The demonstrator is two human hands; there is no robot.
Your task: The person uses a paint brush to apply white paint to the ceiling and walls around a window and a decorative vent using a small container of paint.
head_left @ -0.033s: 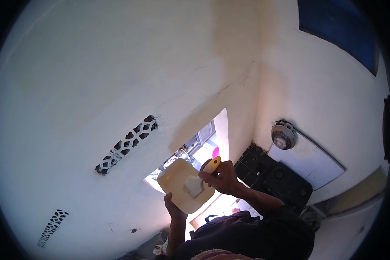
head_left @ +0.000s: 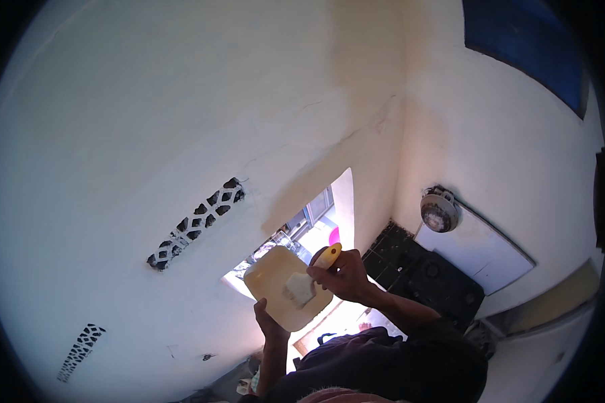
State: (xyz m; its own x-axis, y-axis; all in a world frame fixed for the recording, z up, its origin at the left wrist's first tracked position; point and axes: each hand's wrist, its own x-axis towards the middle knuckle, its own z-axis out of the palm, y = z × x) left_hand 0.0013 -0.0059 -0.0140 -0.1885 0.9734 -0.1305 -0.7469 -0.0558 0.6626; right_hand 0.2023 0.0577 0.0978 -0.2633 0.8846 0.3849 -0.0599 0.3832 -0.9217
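Note:
My left hand [head_left: 270, 316] grips a shallow beige plastic tray [head_left: 270, 269] by its lower left edge, holding it tilted in front of the lit opening. My right hand [head_left: 344, 279] is closed on a paintbrush with a yellow handle [head_left: 331, 252]. The brush's pale head [head_left: 297, 287] lies over the inside of the tray, against it or very close; I cannot tell if it touches. My right fingers hide part of the handle and the tray's upper right corner.
A pale wall [head_left: 148, 121] has patterned vents [head_left: 195, 221] and a bright opening [head_left: 343, 191]. At the right are a dark appliance on black tiles [head_left: 450, 289], a white board [head_left: 497, 255], a round grimy metal object [head_left: 439, 211] and a blue panel [head_left: 524, 47].

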